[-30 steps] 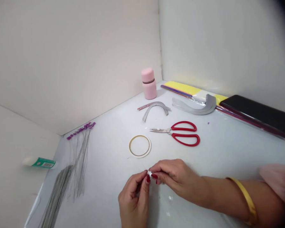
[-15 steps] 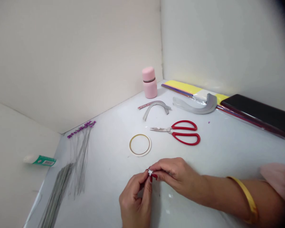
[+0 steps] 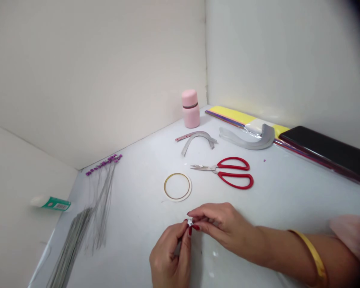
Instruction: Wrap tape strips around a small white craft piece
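Note:
A tiny silvery-white star-shaped piece [image 3: 190, 221] is held up between my two hands above the white table. My left hand [image 3: 171, 256] pinches it from below with thumb and index finger. From the right, my right hand [image 3: 228, 224] has its bent fingertips around the same piece, index finger at the top and thumb at the lower right. My fingertips partly cover the piece. Just beyond my hands lies a roll of narrow tape [image 3: 189, 192] with a thin loose end. Red-handled scissors [image 3: 214, 169] lie right of the roll, tips pointing left.
Purple-tipped wire stems [image 3: 103, 163] and a bundle of grey wires [image 3: 73, 244] lie left, near a green-and-white tube [image 3: 55, 203]. Behind are a pink flask [image 3: 191, 114], curved grey strips [image 3: 198, 136], a bent translucent strip [image 3: 246, 143], coloured sheets [image 3: 234, 115] and a black phone-like slab [image 3: 327, 150].
The view has tilted slightly, so things sit a little lower. My right index finger has lifted slightly from the star-shaped piece, which shows a bit more. Both hands stay in about the same place.

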A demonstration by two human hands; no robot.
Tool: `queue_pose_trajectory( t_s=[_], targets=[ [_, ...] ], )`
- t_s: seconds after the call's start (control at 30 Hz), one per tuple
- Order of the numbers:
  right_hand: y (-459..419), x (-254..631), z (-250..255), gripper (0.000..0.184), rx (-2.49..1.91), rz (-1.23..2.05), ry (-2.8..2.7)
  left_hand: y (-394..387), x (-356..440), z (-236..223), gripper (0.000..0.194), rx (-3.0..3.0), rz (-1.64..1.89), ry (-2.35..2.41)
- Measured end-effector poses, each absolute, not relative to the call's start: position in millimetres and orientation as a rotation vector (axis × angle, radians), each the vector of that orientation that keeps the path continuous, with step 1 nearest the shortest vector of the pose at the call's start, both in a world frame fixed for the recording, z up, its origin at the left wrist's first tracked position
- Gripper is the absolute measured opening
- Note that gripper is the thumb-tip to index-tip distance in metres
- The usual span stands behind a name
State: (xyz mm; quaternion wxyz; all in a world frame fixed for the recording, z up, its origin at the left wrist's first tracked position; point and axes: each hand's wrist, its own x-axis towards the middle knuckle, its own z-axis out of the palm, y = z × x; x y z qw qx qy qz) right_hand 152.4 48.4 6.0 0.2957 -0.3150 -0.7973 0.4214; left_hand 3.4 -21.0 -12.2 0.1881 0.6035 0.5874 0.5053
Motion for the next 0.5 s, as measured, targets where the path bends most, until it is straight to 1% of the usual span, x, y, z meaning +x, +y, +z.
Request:
queue_pose_trajectory(
  t_s=[0.17, 0.37, 0.5],
  targets=[
    [49.3, 152.9, 3.7, 0.017, -0.803, 1.141, -2.152, -22.0, 2.6, -14.4, 0.018, 1.696, 1.398, 1.688],
    [49.4, 151.6, 6.6, 0.016, -0.849, 1.174, -2.157, -20.7, 4.7, -11.1, 0.012, 1.499, 1.338, 1.706],
    [49.3, 151.9, 4.8, 0.017, -0.853, 1.145, -2.168, -20.9, 4.2, -10.2, 0.014, 1.676, 1.347, 1.724]
  ],
)
